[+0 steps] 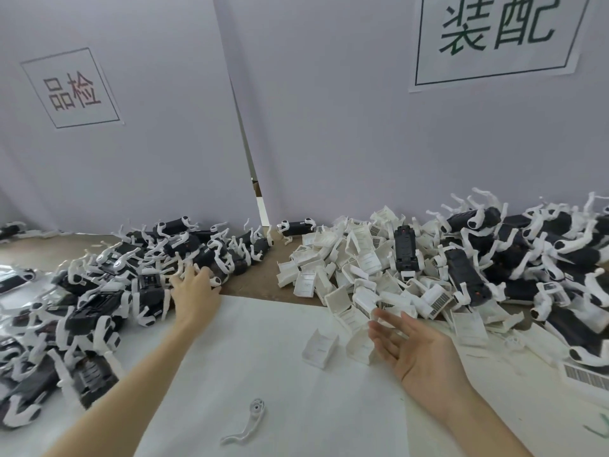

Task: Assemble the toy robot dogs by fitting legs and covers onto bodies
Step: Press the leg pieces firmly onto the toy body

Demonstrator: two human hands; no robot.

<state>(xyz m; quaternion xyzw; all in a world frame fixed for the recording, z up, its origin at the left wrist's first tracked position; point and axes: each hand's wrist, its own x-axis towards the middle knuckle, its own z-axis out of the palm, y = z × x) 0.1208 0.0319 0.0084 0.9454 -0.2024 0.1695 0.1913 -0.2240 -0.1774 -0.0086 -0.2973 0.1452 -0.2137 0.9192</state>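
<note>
From the head view, the white cover pile [356, 278] is the landmark: left of it lies a heap of legged dogs [138, 278], right of it more dog bodies [514, 258], so plenty remains; the left hand [194, 291] reaches the heap with spread fingers, the right hand [415, 344] hovers open just before the covers, a loose leg [245, 423] lying nearer

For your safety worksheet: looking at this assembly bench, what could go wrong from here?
1. The left hand reaches into the tangled pile of dogs; pulling one out may drag others along by their hooked legs.
2. The right hand, open beside the heap of white covers, could knock some down.
3. The loose white leg could get brushed off.
</note>
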